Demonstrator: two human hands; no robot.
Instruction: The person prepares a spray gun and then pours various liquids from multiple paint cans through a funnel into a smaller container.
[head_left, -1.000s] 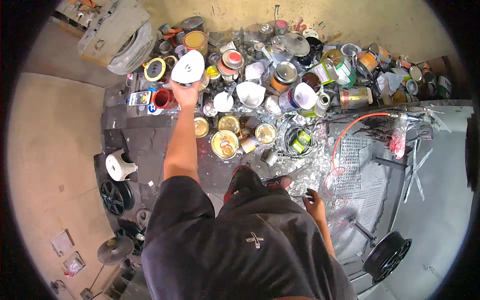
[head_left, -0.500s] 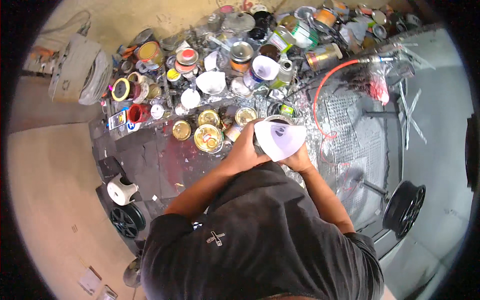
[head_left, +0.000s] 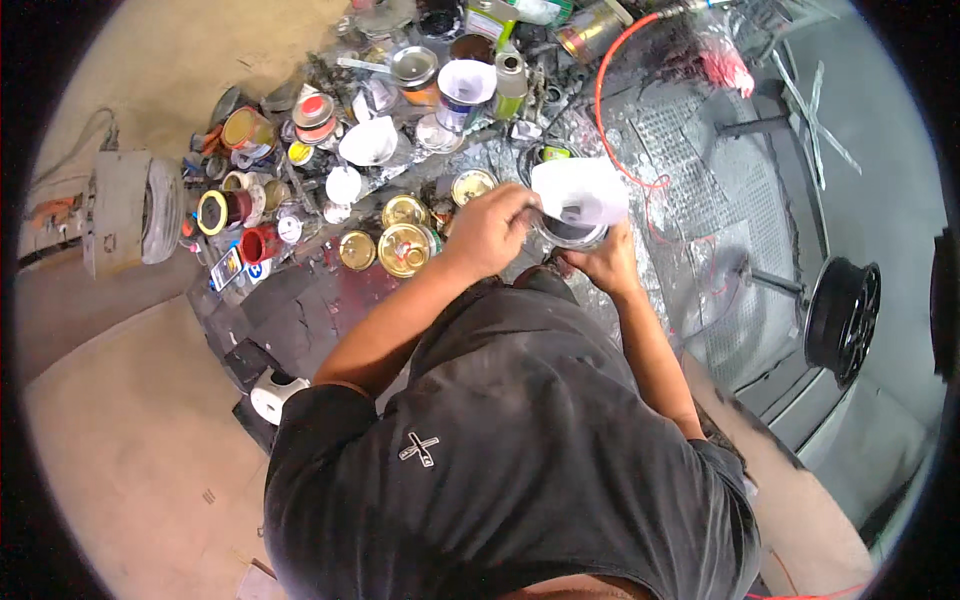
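Several gold cans [head_left: 404, 252] near left grip [head_left: 490, 235], pinching white funnel [head_left: 582, 188]; right grip [head_left: 611, 262] around cup [head_left: 568, 241]; orange hose [head_left: 600, 95] beyond.

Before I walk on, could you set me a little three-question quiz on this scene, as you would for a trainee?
1. Which of these is nearest the left hand and right hand: A) an orange hose, B) a white paper cone, or C) a white stool?
2. True or false: the black wheel is on the left side of the picture.
3. What colour is the container beside the phone?

Key: 1. B. 2. False; the black wheel is on the right. 3. Red.
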